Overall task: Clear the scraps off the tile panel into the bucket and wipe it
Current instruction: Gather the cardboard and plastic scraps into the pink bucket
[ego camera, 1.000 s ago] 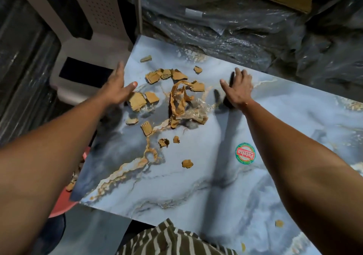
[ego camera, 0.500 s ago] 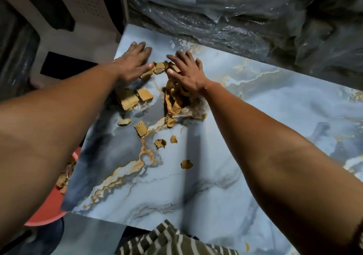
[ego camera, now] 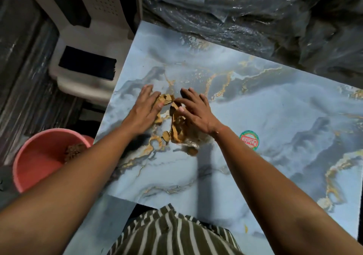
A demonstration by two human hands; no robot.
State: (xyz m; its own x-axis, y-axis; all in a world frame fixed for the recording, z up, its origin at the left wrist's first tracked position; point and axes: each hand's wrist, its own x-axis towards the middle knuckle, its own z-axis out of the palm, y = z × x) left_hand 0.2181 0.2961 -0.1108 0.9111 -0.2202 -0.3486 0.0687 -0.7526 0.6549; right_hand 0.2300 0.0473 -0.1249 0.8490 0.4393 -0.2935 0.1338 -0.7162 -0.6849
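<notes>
Gathering step: the left hand (ego camera: 144, 110) and right hand (ego camera: 193, 113), fingers flat, corral the cardboard scraps (ego camera: 177, 126) mid-tile panel (ego camera: 275, 113). Next, sweep toward eight o'clock into the pink bucket (ego camera: 37, 156) (wiping unstarted).

A white plastic chair (ego camera: 86, 72) with a dark cloth (ego camera: 87, 65) on its seat stands beyond the left grip; crinkled black plastic sheeting (ego camera: 245, 21) lies beyond both; a round sticker (ego camera: 249, 141) sits just right of the right grip.
</notes>
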